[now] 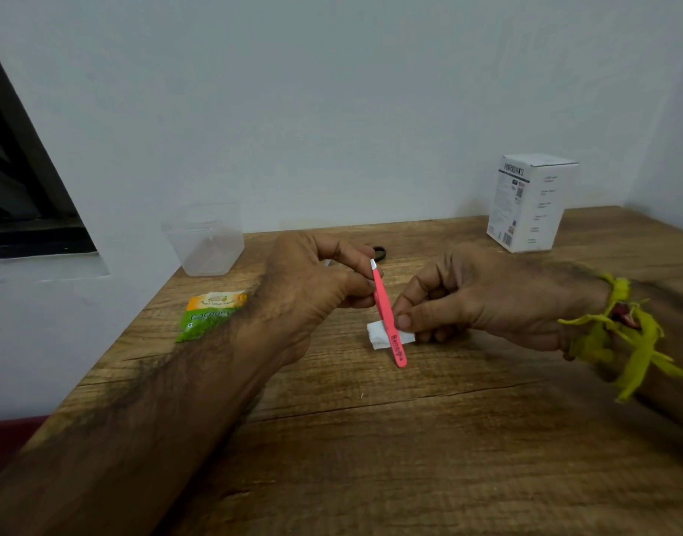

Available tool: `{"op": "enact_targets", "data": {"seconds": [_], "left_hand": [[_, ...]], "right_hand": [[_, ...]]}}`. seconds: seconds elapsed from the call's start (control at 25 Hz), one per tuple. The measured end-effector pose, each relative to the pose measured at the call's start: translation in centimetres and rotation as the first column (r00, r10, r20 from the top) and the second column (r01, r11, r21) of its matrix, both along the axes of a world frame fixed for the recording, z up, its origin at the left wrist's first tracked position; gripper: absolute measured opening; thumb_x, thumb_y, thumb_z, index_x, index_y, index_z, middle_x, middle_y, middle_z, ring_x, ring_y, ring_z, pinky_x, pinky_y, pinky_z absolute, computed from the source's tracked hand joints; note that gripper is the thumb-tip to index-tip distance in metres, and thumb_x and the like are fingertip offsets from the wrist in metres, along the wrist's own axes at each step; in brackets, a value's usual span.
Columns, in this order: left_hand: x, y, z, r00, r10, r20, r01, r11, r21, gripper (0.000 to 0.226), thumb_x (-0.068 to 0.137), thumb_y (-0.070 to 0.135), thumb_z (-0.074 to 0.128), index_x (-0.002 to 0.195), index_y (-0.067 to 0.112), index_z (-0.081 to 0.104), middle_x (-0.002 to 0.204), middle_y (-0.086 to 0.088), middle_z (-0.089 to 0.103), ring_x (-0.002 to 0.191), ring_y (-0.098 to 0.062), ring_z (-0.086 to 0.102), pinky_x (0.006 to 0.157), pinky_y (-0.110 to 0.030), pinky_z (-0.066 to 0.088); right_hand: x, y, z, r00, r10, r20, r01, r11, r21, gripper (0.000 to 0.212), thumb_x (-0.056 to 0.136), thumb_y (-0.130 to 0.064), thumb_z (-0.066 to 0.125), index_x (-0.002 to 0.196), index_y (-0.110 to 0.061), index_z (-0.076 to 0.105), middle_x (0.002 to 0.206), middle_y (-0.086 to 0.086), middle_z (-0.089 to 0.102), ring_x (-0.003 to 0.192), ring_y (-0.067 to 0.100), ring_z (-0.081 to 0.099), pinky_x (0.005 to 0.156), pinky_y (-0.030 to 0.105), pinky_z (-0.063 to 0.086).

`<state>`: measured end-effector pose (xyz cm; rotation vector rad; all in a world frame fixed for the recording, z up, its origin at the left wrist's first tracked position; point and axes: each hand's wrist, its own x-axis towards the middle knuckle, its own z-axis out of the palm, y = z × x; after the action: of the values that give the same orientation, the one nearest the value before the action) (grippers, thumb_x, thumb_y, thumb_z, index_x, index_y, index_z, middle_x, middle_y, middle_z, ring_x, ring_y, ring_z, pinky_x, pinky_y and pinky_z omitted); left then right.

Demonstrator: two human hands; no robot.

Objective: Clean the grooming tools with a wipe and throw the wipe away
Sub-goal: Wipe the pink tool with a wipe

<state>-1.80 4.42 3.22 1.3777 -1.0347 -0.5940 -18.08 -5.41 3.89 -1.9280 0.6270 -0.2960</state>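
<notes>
Pink tweezers [386, 315] with a silver tip stand tilted, tip up, above the wooden table [371, 439]. My left hand [313, 292] pinches them near the upper end. My right hand [475, 299] holds a small folded white wipe [380, 336] against the lower part of the tweezers, thumb in front of them. The wipe sits just above the table surface. A yellow thread band is tied round my right wrist.
A green and orange wipe sachet [210, 313] lies left of my left forearm. A clear plastic cup [206, 241] stands at the back left by the wall. A small black ring-shaped item [379, 252] lies behind my hands. A white box [529, 203] stands back right.
</notes>
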Motion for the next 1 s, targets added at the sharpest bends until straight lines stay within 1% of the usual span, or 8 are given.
{"op": "enact_targets", "data": {"seconds": [0.16,0.24,0.36,0.52,0.64,0.8,0.92,1.0], "left_hand": [[0.1,-0.2,-0.3,1.0,0.012,-0.001,-0.012,1.0,0.024,0.03,0.07,-0.024,0.07,0.059,0.004,0.072,0.092,-0.008,0.074,0.078,-0.023,0.075,0.06,-0.029,0.06],[0.2,-0.2,-0.5,1.0,0.0,-0.017,0.0,0.999,0.041,0.028,0.07,-0.024,0.07,0.061,0.003,0.073,0.083,-0.005,0.075,0.075,-0.019,0.075,0.059,-0.027,0.059],[0.2,-0.4,-0.6,0.999,-0.01,-0.05,0.013,0.999,0.05,0.03,0.071,-0.025,0.068,0.059,0.001,0.073,0.072,0.0,0.076,0.068,-0.014,0.075,0.057,-0.025,0.059],[0.5,-0.5,-0.9,0.99,0.008,-0.144,-0.001,0.999,0.046,0.022,0.076,-0.021,0.069,0.067,-0.001,0.073,0.077,-0.016,0.075,0.071,-0.023,0.075,0.064,-0.029,0.062],[0.5,-0.4,-1.3,0.964,0.046,-0.263,-0.031,0.998,0.06,0.016,0.081,-0.014,0.07,0.075,0.001,0.071,0.085,-0.021,0.075,0.077,-0.026,0.075,0.067,-0.031,0.063],[0.3,-0.5,-1.7,0.958,0.049,-0.284,-0.029,0.997,0.074,0.013,0.084,-0.013,0.069,0.079,-0.001,0.072,0.088,-0.022,0.075,0.081,-0.027,0.076,0.069,-0.033,0.064],[0.3,-0.6,-1.8,0.948,0.038,-0.316,-0.016,0.997,0.073,0.013,0.085,-0.014,0.067,0.08,-0.003,0.071,0.079,-0.015,0.075,0.075,-0.024,0.076,0.069,-0.032,0.064],[0.4,-0.8,-1.9,0.936,0.035,-0.351,-0.008,0.997,0.079,0.01,0.086,-0.012,0.067,0.081,-0.004,0.071,0.079,-0.016,0.076,0.076,-0.026,0.077,0.066,-0.031,0.063]], "right_hand": [[-0.1,-0.2,0.0,1.0,-0.021,-0.023,0.022,0.999,0.034,0.014,0.076,-0.004,0.078,0.088,0.003,0.076,0.075,0.013,0.072,0.058,0.01,0.063,0.051,0.017,0.05],[0.0,-0.5,-0.2,0.996,-0.089,0.011,0.089,0.994,0.063,0.012,0.077,-0.002,0.078,0.087,0.005,0.075,0.074,0.015,0.07,0.057,0.011,0.061,0.05,0.018,0.049],[0.2,-1.2,-0.3,0.963,-0.238,0.123,0.212,0.958,0.194,0.007,0.079,-0.001,0.076,0.084,0.004,0.073,0.067,0.014,0.067,0.056,0.013,0.061,0.048,0.019,0.049],[0.5,-1.6,-1.0,0.873,-0.386,0.299,0.324,0.916,0.238,0.01,0.083,-0.002,0.073,0.092,0.002,0.071,0.083,0.016,0.075,0.069,0.019,0.072,0.048,0.02,0.05],[0.6,-1.2,-1.6,0.822,-0.337,0.459,0.35,0.935,0.059,0.007,0.087,-0.001,0.071,0.094,-0.003,0.069,0.076,0.013,0.076,0.067,0.019,0.074,0.051,0.019,0.053],[0.6,-0.5,-2.4,0.813,-0.226,0.537,0.392,0.894,-0.216,0.023,0.082,0.001,0.076,0.099,-0.014,0.075,0.08,0.005,0.075,0.072,0.016,0.075,0.067,0.02,0.059],[0.6,0.0,-2.5,0.838,-0.091,0.538,0.423,0.732,-0.534,0.021,0.081,-0.004,0.079,0.098,-0.016,0.078,0.082,-0.009,0.075,0.078,0.006,0.072,0.071,0.016,0.057],[0.6,0.1,-2.5,0.882,0.031,0.47,0.36,0.599,-0.715,0.018,0.081,-0.005,0.079,0.097,-0.014,0.079,0.086,-0.008,0.074,0.078,0.004,0.07,0.07,0.016,0.056]]}}
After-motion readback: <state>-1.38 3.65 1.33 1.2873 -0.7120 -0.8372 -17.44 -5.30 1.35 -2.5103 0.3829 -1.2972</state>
